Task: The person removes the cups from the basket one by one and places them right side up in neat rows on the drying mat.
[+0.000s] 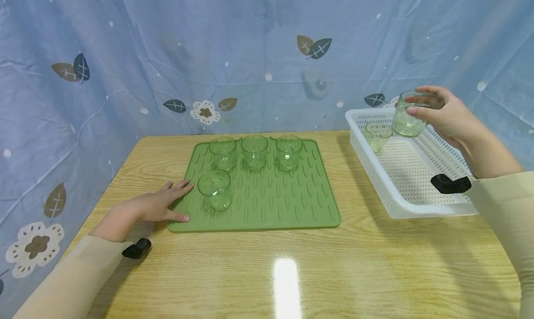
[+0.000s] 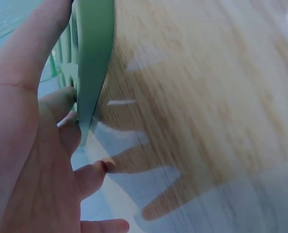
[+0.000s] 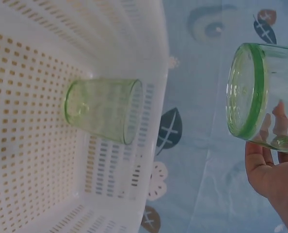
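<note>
In the head view my right hand grips a clear greenish glass near its rim, above the white basket. The right wrist view shows the held glass raised beside the basket wall, its base facing the camera. A second glass stands inside the basket's far left corner. My left hand rests with spread fingers on the left edge of the green ribbed mat. Nearest to that hand is a glass on the mat. Along the mat's back edge stand three more, including the right-hand glass.
A wooden table lies beneath the mat and basket. Behind it hangs a blue patterned curtain, close to the mat's back edge and the basket. The basket has raised perforated walls.
</note>
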Demonstrator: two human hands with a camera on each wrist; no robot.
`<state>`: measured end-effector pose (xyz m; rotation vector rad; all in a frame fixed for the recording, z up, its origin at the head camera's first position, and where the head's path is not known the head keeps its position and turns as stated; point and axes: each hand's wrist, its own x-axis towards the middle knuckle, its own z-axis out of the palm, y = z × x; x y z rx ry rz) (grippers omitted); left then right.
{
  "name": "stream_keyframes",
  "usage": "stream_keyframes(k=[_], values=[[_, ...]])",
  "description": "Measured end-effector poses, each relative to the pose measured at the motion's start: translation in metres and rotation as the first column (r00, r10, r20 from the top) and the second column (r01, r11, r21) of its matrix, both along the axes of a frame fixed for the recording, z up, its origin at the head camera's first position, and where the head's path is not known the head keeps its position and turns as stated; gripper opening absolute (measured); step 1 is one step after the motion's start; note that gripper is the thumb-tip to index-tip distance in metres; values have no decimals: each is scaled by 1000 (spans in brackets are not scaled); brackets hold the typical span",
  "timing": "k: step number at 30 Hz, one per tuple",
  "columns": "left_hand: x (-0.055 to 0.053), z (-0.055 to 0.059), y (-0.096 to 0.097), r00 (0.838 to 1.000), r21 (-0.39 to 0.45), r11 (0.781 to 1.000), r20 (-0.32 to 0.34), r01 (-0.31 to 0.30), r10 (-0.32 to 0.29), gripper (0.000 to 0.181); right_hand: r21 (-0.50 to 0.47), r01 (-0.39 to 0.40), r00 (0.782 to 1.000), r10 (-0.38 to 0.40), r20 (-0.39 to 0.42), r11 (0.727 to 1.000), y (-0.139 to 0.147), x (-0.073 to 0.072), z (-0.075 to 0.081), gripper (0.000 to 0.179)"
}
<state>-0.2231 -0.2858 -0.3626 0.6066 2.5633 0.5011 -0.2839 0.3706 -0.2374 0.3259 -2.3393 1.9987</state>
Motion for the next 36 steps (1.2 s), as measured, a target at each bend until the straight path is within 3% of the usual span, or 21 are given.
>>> stream_keyframes(k=[5, 14, 25, 36], values=[[-1, 0, 0, 1000, -3, 1000, -8, 6, -6, 103, -123, -43, 998, 38, -43, 991, -13, 5, 0, 49], [-1, 2, 0, 1000, -1, 1000, -4, -2, 2, 104, -198, -94, 991, 72, -114, 976, -45, 16, 2, 43], [0, 4, 1, 1000, -3, 1000, -5, -1, 1, 104, -84, -150, 983, 140, -116, 985, -77, 25, 2, 45], [0, 0, 2, 1000, -1, 1000, -3, 0, 0, 103, 21, -219, 972, 220, -79, 976, -107, 29, -5, 47]])
